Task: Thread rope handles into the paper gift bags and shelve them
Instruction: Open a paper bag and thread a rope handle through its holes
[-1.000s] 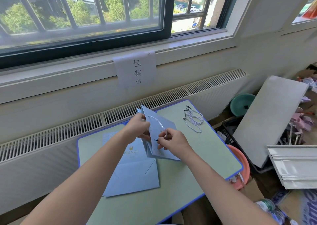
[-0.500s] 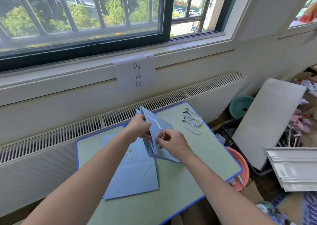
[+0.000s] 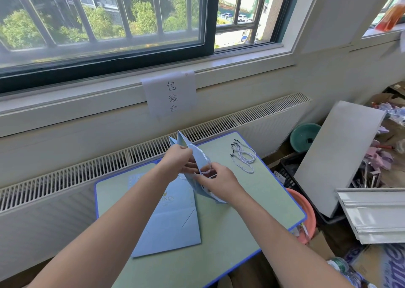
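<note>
Above the green table [image 3: 230, 233], a pale blue paper bag [image 3: 198, 156] stands partly unfolded, a white twisted rope handle [image 3: 205, 156] looping across its face. The left hand [image 3: 177, 161] grips its upper edge; the right hand [image 3: 219, 181] pinches the rope's end. Spare ropes [image 3: 244, 156] lie on the table's far right corner.

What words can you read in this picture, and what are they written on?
"包装台", written top to bottom on the white paper sign taped under the window sill.
"...INCE", gold letters partly hidden by the left arm, on the flat blue gift bag on the table.
Big purple letters on the box at the bottom right are cut off and unreadable.
</note>
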A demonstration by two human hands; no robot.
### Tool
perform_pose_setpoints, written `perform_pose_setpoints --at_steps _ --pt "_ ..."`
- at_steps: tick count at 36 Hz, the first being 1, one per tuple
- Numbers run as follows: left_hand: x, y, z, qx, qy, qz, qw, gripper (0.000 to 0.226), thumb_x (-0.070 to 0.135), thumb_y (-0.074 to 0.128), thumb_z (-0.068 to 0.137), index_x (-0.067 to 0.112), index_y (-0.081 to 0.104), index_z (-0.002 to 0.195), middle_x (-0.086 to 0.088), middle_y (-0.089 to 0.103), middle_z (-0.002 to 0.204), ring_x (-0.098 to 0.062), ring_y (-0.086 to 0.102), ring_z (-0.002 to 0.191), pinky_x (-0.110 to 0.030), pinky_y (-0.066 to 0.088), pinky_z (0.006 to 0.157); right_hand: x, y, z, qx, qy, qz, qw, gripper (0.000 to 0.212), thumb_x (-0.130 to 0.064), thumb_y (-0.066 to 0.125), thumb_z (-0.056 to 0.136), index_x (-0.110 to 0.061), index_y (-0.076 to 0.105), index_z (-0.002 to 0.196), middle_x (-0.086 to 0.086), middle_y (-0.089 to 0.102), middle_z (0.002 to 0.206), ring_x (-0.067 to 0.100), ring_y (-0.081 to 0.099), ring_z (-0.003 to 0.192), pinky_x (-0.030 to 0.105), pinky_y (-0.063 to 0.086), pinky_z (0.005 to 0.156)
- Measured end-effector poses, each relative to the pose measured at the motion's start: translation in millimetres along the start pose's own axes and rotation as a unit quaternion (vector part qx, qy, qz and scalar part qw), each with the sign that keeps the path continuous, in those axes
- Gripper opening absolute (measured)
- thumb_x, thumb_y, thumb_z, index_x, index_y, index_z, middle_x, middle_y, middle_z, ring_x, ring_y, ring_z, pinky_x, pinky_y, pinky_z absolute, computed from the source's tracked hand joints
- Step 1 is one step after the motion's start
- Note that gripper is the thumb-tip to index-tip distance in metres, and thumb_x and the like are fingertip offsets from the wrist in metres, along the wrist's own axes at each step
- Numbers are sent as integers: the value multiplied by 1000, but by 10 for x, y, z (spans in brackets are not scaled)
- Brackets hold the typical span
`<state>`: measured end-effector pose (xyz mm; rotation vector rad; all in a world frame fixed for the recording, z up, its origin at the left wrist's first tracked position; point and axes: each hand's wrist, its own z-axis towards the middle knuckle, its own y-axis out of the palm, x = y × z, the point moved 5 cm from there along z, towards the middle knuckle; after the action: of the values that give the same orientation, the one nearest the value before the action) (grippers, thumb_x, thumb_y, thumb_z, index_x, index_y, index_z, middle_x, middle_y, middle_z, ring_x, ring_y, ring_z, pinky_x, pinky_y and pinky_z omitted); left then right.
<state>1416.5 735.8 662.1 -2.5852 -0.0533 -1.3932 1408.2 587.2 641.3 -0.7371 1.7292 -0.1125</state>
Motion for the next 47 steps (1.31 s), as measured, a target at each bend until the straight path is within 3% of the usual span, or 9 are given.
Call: perform_pose_setpoints --at_steps 3,6,11,22,29,31,34,41,47 --pt "28 40 -16 -23 17 1 1000 27 -5 39 93 -13 64 100 -27 71 93 -33 72 78 -34 61 66 20 -55 13 -11 15 55 998 21 -29 74 82 -15 65 94 -3 67 83 14 63 78 38 59 81" --pt "44 73 -27 -34 50 66 996 23 -5 45 90 -5 68 96 -22 72 92 -29 72 81 -34 61 75 13 -96 0 -6 24 90 996 7 -17 68 87 -16 63 92 -2 62 78 13 60 73 35 60 75" --pt "17 179 -48 -72 97 313 942 15 10 60 85 9 70 74 -5 58 68 -15 52 58 -25 44 57 18 -127 -1 14 20 92 995 9 -15 67 85 -20 61 88 -3 62 76 12 60 73 28 59 68" --pt "-2 49 -18 -29 77 401 912 11 3 47 76 12 46 70 -8 38 73 -20 31 67 -28 20 52 57 -329 7 55 29 91 994 29 -14 64 85 -14 60 113 -3 60 82 11 61 70 33 61 70" --pt "4 136 -33 -25 174 501 848 22 8 52 86 5 55 64 -9 50 73 -23 44 66 -34 41 61 8 -401 -22 63 7 97 993 35 -11 63 85 -20 57 119 -4 62 75 10 61 68 35 61 74" --pt "30 192 -65 -28 219 490 844 24 8 46 93 -1 66 83 -9 59 96 -27 57 87 -41 50 83 -5 -416 -33 64 -3 97 993 35 -11 62 85 -22 58 118 -6 62 71 8 60 64 37 61 76" --pt "142 214 -155 25 326 464 823 42 -10 40 92 -1 57 130 -10 51 136 -26 44 130 -34 36 110 -4 -465 -12 70 -12 85 994 30 -14 64 85 -22 61 114 -7 62 70 8 60 63 37 61 75" --pt "238 130 -199 64 388 441 807 42 -10 44 92 7 63 125 -12 45 141 -27 32 138 -36 33 112 8 -585 31 77 -20 67 995 27 -15 58 84 -20 67 109 8 71 82 16 64 67 44 60 76" --pt "210 139 -126 78 362 428 825 35 5 50 96 12 60 129 -8 37 148 -25 34 138 -34 35 110 35 -581 46 71 -22 90 993 27 -13 58 85 -15 66 110 8 72 89 19 67 77 32 61 66"
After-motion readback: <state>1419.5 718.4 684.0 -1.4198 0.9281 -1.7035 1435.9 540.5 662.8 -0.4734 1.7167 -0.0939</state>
